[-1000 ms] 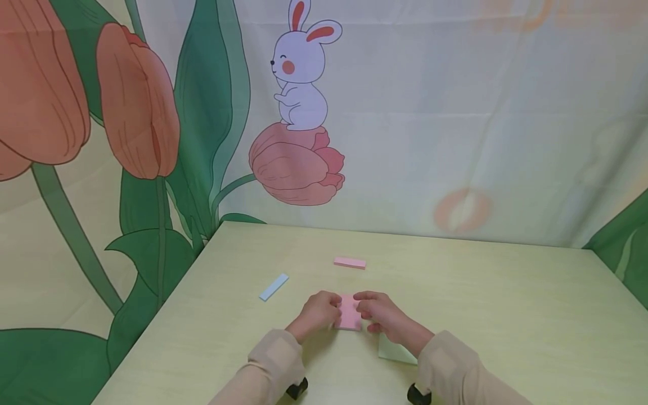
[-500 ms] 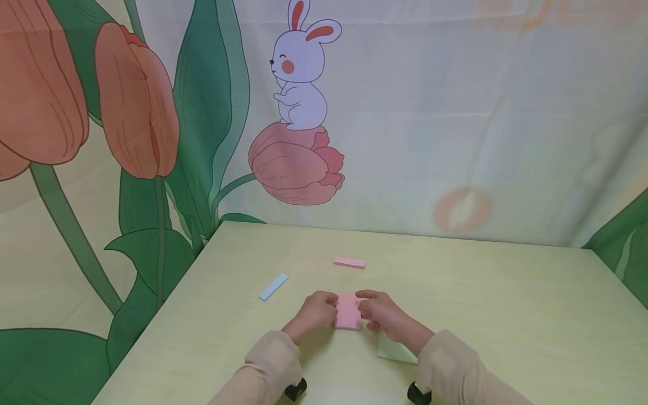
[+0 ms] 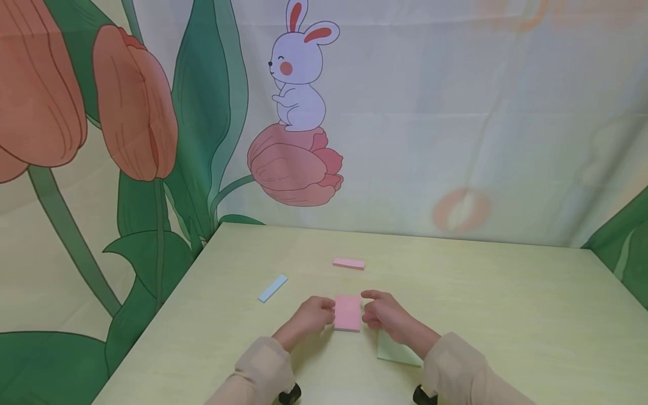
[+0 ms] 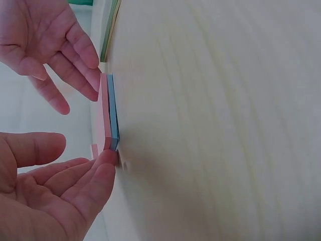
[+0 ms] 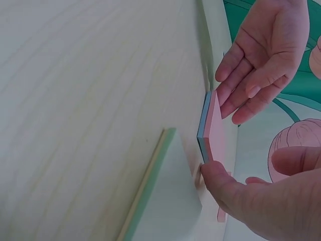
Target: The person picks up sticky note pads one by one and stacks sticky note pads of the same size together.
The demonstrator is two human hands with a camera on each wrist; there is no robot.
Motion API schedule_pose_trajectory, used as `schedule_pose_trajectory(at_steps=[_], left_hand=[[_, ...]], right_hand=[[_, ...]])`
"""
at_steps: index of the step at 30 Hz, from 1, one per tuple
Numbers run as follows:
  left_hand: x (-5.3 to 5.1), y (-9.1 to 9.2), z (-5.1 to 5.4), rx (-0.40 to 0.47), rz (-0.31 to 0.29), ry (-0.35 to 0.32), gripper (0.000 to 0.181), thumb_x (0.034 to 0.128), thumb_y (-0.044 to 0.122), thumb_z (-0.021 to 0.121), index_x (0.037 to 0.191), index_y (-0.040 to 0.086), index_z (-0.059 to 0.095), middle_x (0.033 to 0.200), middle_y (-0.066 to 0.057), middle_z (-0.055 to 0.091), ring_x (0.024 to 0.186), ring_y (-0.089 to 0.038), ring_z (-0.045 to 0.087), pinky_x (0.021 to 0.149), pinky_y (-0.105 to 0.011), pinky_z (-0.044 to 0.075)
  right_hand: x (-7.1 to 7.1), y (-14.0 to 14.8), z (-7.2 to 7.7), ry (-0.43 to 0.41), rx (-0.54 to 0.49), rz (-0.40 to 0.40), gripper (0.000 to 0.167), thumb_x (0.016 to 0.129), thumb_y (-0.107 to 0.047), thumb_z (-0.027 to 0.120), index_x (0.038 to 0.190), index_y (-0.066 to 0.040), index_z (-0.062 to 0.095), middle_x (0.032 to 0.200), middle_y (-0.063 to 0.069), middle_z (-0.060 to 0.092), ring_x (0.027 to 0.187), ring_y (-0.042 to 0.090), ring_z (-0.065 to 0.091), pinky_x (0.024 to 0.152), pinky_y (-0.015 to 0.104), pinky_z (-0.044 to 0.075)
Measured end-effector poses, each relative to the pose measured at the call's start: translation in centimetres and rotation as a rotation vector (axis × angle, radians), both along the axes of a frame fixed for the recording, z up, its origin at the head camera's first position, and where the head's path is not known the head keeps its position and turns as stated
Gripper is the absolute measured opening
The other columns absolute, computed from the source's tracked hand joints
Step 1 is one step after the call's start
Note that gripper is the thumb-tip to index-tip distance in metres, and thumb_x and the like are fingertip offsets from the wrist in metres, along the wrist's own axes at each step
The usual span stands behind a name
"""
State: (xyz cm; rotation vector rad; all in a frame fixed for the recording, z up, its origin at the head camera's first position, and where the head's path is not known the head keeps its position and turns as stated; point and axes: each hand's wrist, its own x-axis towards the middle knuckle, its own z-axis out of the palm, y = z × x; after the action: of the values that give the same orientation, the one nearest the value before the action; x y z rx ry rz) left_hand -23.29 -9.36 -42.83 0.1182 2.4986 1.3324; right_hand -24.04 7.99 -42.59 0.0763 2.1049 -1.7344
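A pink sticky note pad (image 3: pixel 347 313) lies flat on the table on top of a blue pad (image 4: pixel 113 113), whose edge shows in both wrist views. My left hand (image 3: pixel 310 316) is at the stack's left side, its fingertips at the edge, thumb raised away. On the opposite side is my right hand (image 3: pixel 388 316); in the head view a small gap separates most of its fingers from the pink pad. Its lowest fingertips come close to the corner in the right wrist view, where contact is hard to tell. Neither hand pinches the stack.
A light green pad (image 3: pixel 396 350) lies partly under the right wrist in the head view. Farther back are a narrow pink strip pad (image 3: pixel 349 264) and a narrow light blue strip pad (image 3: pixel 273 288). Behind the table (image 3: pixel 481 292) hangs a printed cloth (image 3: pixel 385 140).
Both hands have drawn outward from the pink pad, left hand to the left and right hand to the right, uncovering more of its top. The pads stay about where they were.
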Motion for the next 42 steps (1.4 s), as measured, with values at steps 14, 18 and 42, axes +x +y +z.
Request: schedule_pose_trajectory(at_steps=[14, 18, 42], left_hand=[[0.6, -0.2, -0.4, 0.065, -0.009, 0.008, 0.04, 0.0815, 0.0, 0.049, 0.119, -0.014, 0.046, 0.112, -0.021, 0.057, 0.071, -0.012, 0.051, 0.065, -0.024, 0.046], [0.7, -0.2, -0.5, 0.078, -0.01, 0.005, 0.04, 0.0816, 0.0, 0.049, 0.119, -0.014, 0.046, 0.112, -0.022, 0.057, 0.075, -0.013, 0.052, 0.066, -0.025, 0.047], [1.2, -0.2, -0.9, 0.094, 0.0, -0.016, 0.041, 0.0811, 0.001, 0.05, 0.12, -0.013, 0.045, 0.114, -0.023, 0.056, 0.094, -0.021, 0.057, 0.071, -0.029, 0.049]], right_hand=[[0.7, 0.7, 0.0, -0.049, -0.063, 0.003, 0.052, 0.08, -0.001, 0.042, 0.131, 0.004, 0.033, 0.123, 0.025, 0.04, 0.077, 0.019, 0.058, 0.073, 0.032, 0.049], [0.8, 0.7, -0.1, -0.054, -0.064, 0.003, 0.051, 0.081, -0.002, 0.043, 0.131, 0.003, 0.033, 0.119, 0.024, 0.042, 0.074, 0.018, 0.059, 0.07, 0.031, 0.05], [1.8, 0.7, 0.2, -0.063, -0.071, 0.033, 0.054, 0.079, -0.002, 0.045, 0.13, 0.004, 0.033, 0.114, 0.022, 0.047, 0.079, 0.02, 0.058, 0.063, 0.03, 0.048]])
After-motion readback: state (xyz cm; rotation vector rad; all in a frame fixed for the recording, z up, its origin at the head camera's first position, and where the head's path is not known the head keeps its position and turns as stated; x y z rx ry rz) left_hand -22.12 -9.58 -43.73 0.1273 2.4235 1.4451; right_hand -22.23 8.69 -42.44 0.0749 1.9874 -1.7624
